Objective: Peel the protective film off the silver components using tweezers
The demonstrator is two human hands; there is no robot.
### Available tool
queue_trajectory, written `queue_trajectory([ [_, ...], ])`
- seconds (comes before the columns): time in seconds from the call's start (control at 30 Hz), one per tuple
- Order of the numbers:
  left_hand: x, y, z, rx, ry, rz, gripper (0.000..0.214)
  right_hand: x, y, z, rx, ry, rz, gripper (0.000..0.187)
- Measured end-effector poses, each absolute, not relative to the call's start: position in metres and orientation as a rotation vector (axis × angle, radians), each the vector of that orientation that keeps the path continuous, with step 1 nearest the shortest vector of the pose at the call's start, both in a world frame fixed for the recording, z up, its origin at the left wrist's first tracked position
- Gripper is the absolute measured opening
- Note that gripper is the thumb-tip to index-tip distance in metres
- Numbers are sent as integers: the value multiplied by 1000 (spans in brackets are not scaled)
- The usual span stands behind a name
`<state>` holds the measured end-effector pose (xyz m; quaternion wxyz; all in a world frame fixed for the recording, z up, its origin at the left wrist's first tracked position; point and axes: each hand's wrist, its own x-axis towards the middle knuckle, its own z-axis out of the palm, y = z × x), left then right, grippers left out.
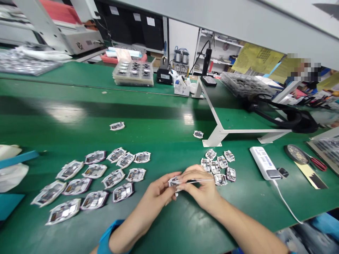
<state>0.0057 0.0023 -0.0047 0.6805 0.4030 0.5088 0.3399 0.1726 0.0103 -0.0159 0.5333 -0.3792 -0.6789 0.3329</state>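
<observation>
My left hand [160, 190] is closed around a small watch housing [173, 181] with a pale rim and electronic parts inside. My right hand [200, 183] pinches slim, light-coloured tweezers [198, 181], whose tip end lies at the housing. Fingers hide much of the housing and the exact point of contact. Left of my hands, several similar open housings [94, 200] lie in loose rows on the green table. A tighter cluster of housings [215, 167] lies just beyond my right hand. Single housings sit farther back, one to the left [117, 126] and one near the shelf leg [198, 134].
A white-framed raised shelf [219, 132] stands at the right, with a black headband-like object [280, 113] on it. A white power strip [265, 164] with a cable, a tape roll [296, 154] and red-handled scissors [317, 164] lie right. Stacked clear trays [134, 74] stand behind.
</observation>
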Motion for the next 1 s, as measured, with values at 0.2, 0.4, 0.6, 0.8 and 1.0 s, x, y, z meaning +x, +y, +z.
queue_trajectory([
  [0.2, 3, 2, -2, 786, 1195, 801, 48, 178, 13, -9, -1048, -1415, 1012, 6],
  [0.4, 3, 2, -3, 800, 1199, 787, 42, 178, 16, -11, -1128, -1342, 1204, 15],
  [0.6, 3, 0, 0, 772, 1182, 802, 43, 178, 19, -12, -1174, -1254, 1344, 22],
  [0.8, 3, 4, 0, 819, 1201, 785, 45, 179, 16, -8, -1188, -1269, 1155, 17],
  [1.0, 0, 3, -10, 1023, 1182, 819, 40, 178, 15, -8, -1182, -1287, 1147, 13],
])
